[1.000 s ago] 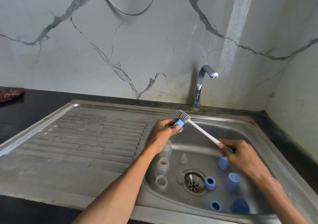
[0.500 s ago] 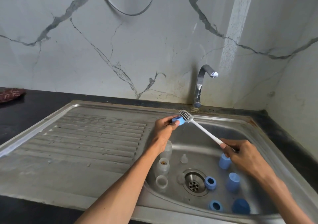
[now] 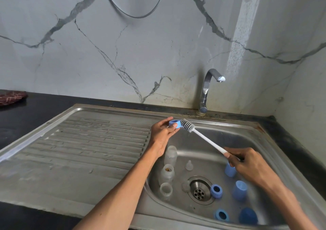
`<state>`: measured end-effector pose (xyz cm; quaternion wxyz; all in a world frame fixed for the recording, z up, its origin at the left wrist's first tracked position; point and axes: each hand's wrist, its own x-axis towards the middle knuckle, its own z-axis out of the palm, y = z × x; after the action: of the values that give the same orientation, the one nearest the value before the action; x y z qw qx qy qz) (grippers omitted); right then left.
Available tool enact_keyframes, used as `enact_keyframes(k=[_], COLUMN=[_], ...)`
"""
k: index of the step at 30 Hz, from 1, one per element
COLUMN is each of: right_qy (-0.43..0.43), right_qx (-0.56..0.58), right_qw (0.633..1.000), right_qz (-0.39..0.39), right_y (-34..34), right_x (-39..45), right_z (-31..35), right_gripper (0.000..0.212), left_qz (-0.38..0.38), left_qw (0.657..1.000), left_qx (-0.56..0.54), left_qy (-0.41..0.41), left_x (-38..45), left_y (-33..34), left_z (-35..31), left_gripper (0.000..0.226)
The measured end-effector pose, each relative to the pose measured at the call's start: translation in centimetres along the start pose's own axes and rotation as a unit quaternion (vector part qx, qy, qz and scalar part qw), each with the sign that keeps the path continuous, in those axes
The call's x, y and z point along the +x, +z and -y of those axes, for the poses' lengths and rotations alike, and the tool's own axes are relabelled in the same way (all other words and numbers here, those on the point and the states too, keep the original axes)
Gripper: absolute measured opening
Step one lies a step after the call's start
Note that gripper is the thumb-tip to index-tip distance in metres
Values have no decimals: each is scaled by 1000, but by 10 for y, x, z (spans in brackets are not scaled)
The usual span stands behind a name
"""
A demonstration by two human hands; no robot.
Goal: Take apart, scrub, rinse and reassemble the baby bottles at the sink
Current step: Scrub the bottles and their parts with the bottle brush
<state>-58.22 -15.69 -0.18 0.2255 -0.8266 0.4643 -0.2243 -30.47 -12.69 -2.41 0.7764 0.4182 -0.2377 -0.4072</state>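
My left hand pinches a blue bottle collar ring above the sink's back-left rim. My right hand grips the white handle of a bottle brush, whose grey bristle head touches the ring's right side. In the steel sink basin lie three clear bottle bodies, a clear teat, two blue rings and several blue caps.
A ribbed steel drainboard stretches to the left. The chrome tap stands behind the basin, with no water running. The drain sits in the basin floor. A dark red cloth lies on the black counter, far left.
My left hand has turned the blue ring and lifted it slightly left, so its opening now shows. The brush head has followed, staying against the ring.
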Motion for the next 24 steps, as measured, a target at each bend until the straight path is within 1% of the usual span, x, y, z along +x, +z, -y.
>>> enact_keyframes(k=[5,8,12,15,17,20,22,24], right_qy=[7,-2,-20,-15,-10,-16,-21,-21], right_qx=[-17,-25,-31,-25,-27,-29,-28,-23], right_qw=[1000,1000,999,1000,999,999,999,999], right_qz=[-8,-7,-1,-9,-14,-9,-6,-8], right_y=[1,0,1,3,3,0,-1,0], right_x=[2,0,-3,-1,0,-2,-4,-4], right_z=[-3,-2,3,3,2,3,5,6], right_gripper=[26,26,27,25,25,23,23,23], left_qz=[56,54,57,60,58,34,20,27], left_qw=[996,998,993,993,994,993,992,991], left_qx=[64,9,-80,-74,-62,-82,-100,-108], left_qy=[-13,-31,-73,-75,-72,-73,-69,-72], left_x=[-9,-8,-3,-6,-7,-5,-4,-3], left_y=[13,9,0,6,10,9,5,3], left_z=[3,-1,-5,-2,0,-2,-5,-6], left_gripper=[33,30,33,31,25,18,25,30])
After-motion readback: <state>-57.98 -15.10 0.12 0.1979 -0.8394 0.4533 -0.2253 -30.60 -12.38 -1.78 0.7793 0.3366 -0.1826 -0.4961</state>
